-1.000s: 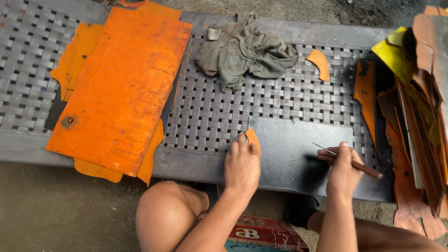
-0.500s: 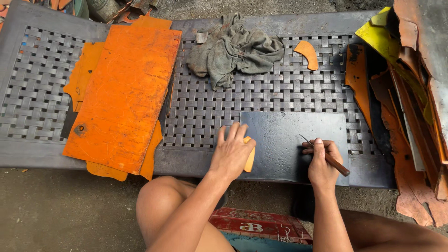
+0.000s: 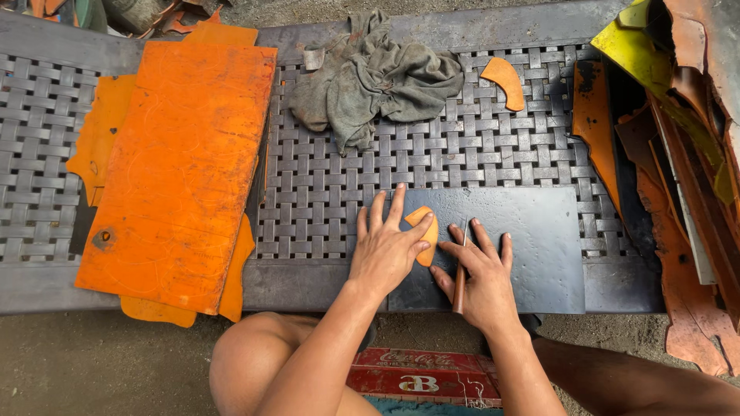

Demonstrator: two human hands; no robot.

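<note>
My left hand (image 3: 388,246) presses a small curved orange piece (image 3: 426,235) flat on a dark grey cutting slab (image 3: 532,239). The fingers are spread, and thumb and forefinger pin the piece. Just to its right, my right hand (image 3: 482,277) grips a thin brown-handled knife (image 3: 460,270), blade tip pointing up beside the orange piece. Both hands rest on the slab's left half.
A large orange sheet (image 3: 181,162) lies over other orange pieces on the woven grey bench (image 3: 331,192) at left. A crumpled grey rag (image 3: 370,81) and another small orange cut-out (image 3: 505,81) lie at the back. Orange and yellow scraps (image 3: 671,139) pile up at right.
My right hand with the knife has moved left, close to the orange piece. My left hand has shifted the piece up and right under its fingers. The view has come closer.
</note>
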